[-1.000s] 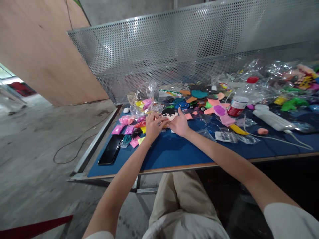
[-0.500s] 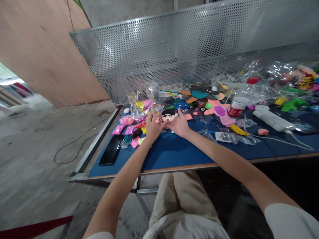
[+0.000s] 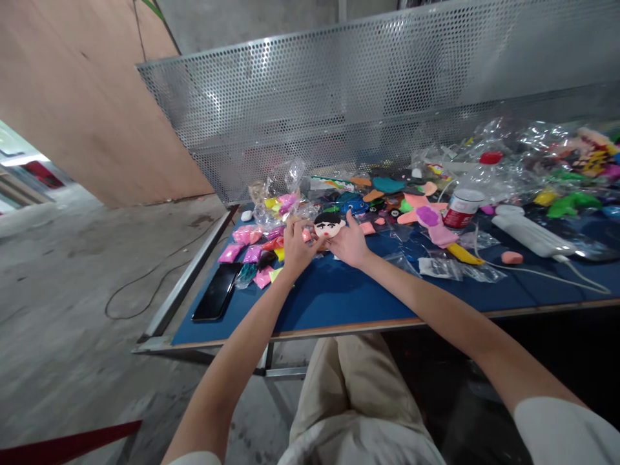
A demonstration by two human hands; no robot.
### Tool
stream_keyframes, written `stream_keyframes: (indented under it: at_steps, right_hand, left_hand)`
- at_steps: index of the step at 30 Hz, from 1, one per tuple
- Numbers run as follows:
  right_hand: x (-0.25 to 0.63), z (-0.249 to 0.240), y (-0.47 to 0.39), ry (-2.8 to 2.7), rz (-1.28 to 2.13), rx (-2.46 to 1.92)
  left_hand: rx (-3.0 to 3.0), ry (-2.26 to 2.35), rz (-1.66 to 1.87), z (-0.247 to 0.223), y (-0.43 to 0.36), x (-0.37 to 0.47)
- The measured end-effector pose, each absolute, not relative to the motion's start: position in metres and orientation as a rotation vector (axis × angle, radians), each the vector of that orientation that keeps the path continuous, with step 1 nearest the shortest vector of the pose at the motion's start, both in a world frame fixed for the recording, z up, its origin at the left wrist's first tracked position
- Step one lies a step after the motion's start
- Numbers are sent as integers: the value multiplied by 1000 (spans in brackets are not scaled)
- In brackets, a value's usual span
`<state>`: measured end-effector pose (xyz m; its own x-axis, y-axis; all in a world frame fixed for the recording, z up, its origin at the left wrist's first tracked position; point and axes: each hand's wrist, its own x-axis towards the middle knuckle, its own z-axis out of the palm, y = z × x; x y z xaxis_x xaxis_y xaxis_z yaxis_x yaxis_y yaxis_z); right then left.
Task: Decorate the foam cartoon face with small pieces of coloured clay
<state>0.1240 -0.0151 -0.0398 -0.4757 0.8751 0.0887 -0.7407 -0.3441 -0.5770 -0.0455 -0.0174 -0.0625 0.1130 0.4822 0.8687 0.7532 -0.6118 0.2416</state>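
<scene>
Between my two hands is a small clay face (image 3: pixel 328 227), pale with black hair, dark brows and eyes and red lips, its front turned up toward me. My left hand (image 3: pixel 299 247) grips it at the left and lower edge, with the thumb along the bottom. On the other side my right hand (image 3: pixel 352 243) holds it from below and the right, one finger raised beside its edge. The fingers behind the face are hidden. Near my left hand lie small clay packets (image 3: pixel 252 254) in pink, purple, yellow and black.
A black phone (image 3: pixel 216 292) lies at the left of the blue table (image 3: pixel 329 310). Behind stands a perforated metal panel (image 3: pixel 310 110). To the right are a pink clay piece (image 3: pixel 438 231), a red-and-white tub (image 3: pixel 462 208), a white device (image 3: pixel 527 231) with a cable, and plastic bags.
</scene>
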Motion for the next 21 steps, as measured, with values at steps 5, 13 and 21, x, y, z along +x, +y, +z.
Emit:
stream_keyframes:
  at_steps: [5,13,21]
  right_hand:
    - [124,-38,-17,-681,1968,-298]
    - [124,-39,-15,-750,1914,-330]
    - [126,-39,-16,-706,1925,-324]
  left_hand:
    - [-2143,-1300,-1483,-62,-18,-45]
    - [-2187,-1279,-1510,-60,-20,-47]
    - [-2278,-1226,-1439,-55,-25,-46]
